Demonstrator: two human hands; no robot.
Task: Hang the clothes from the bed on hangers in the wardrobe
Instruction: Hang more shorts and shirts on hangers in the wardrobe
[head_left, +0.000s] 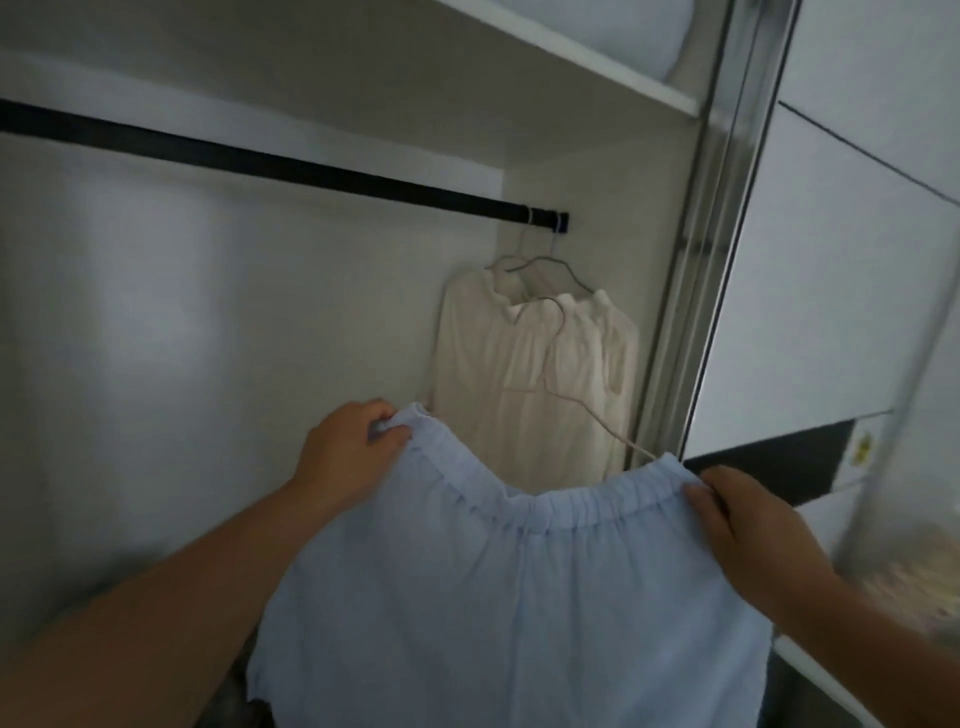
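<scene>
Up to my right a white folded bundle (613, 36) of bedding lies on the white upper shelf (597, 62). Further right, a dark grey flat panel (774, 467) shows just below the pale mirrored sliding door (852, 218). A small white label with yellow marks (861, 448) sits beside it, and something blurry and beige (904, 587) lies lower right
</scene>
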